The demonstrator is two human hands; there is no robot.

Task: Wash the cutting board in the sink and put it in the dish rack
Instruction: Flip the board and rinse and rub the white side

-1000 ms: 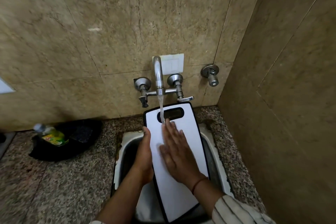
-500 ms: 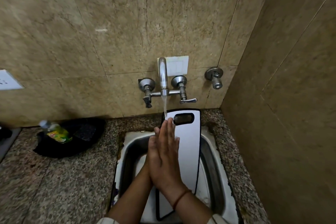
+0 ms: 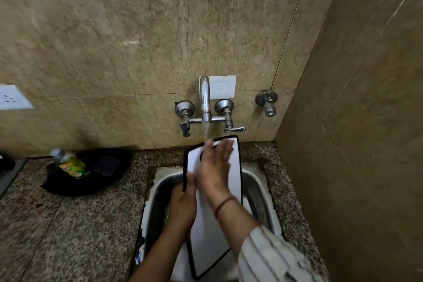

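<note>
A white cutting board (image 3: pixel 212 233) with a black rim stands tilted in the steel sink (image 3: pixel 258 188), its top end under the running tap (image 3: pixel 205 98). My left hand (image 3: pixel 183 206) grips the board's left edge, thumb over the rim. My right hand (image 3: pixel 215 165) lies flat on the upper face with fingers spread, and the water stream falls on its fingers. It covers the board's handle hole. No dish rack is in view.
A green dish-soap bottle (image 3: pixel 69 163) lies on a black cloth (image 3: pixel 100 174) on the granite counter (image 3: pixel 68 224) left of the sink. Tiled walls close in behind and at the right. A spare valve (image 3: pixel 267 103) juts from the back wall.
The board has turned to face me more broadly again. My right hand slid up to the top end under the stream. My left hand shifted to grip the left edge.
</note>
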